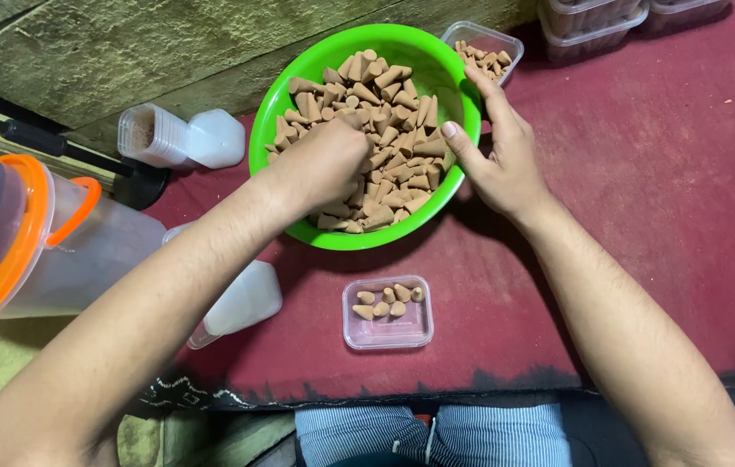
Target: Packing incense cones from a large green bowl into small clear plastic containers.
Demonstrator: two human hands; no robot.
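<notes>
Left hand (326, 160) closed among brown cones (389, 147) in green bowl (285, 78), right hand (497, 151) open on its rim

Two bare forearms reach forward from the bottom of the view, seen from above. The left hand (324, 160) is curled into a loose fist, knuckles up, fingers bunched and pointing downward, wrist bent slightly. The right hand (497, 147) is open, palm facing left, thumb spread apart from the extended fingers. The two hands are near each other but not touching.
</notes>
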